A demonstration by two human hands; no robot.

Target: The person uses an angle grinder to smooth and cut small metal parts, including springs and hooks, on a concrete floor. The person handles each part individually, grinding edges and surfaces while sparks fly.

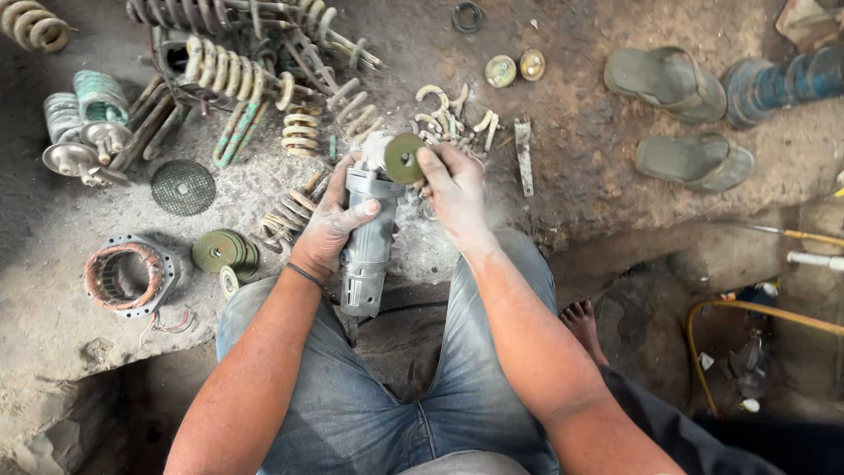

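Left hand [330, 220] fingers clamp the angle grinder [367, 237]; right hand [453, 189] fingers pinch its disc [403, 158], which could slip loose.

Head camera, steep downward (close), over lap.
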